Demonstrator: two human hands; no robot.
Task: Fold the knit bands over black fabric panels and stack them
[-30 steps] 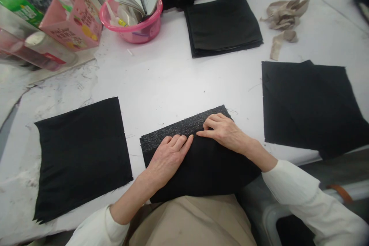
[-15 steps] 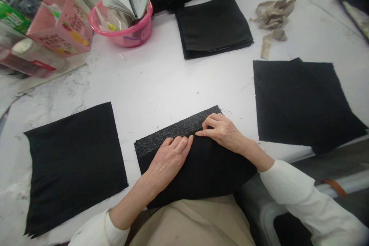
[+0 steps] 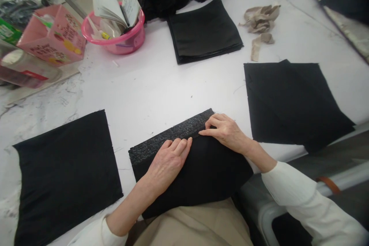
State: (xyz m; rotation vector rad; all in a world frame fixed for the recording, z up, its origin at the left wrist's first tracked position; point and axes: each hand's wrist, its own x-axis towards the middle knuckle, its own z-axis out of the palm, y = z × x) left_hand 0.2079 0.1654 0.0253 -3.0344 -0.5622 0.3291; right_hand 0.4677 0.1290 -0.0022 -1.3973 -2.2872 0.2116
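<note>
A black fabric piece point(image 3: 201, 177) lies at the table's front edge, its near part reaching over my lap. Along its far side runs a speckled grey-black strip point(image 3: 164, 140). My left hand point(image 3: 170, 161) rests palm down on the fabric, fingers stretched out and fingertips at the strip's lower edge. Just to its right, my right hand point(image 3: 226, 132) has thumb and index finger pinched together on the fabric at that same edge, near the strip's right end. A narrow gap separates the two hands' fingertips.
Black fabric piles lie on the left point(image 3: 66, 177), on the right point(image 3: 288, 103) and at the back point(image 3: 206, 30). Crumpled beige strips point(image 3: 261, 19) sit at the back right. A pink basin point(image 3: 123, 44) holding an open notebook point(image 3: 108, 2) stands near a pink box point(image 3: 54, 38).
The camera view has shifted, so most things on the table appear further left. My right fingertips have slid slightly rightward along the strip's edge, away from my left hand.
</note>
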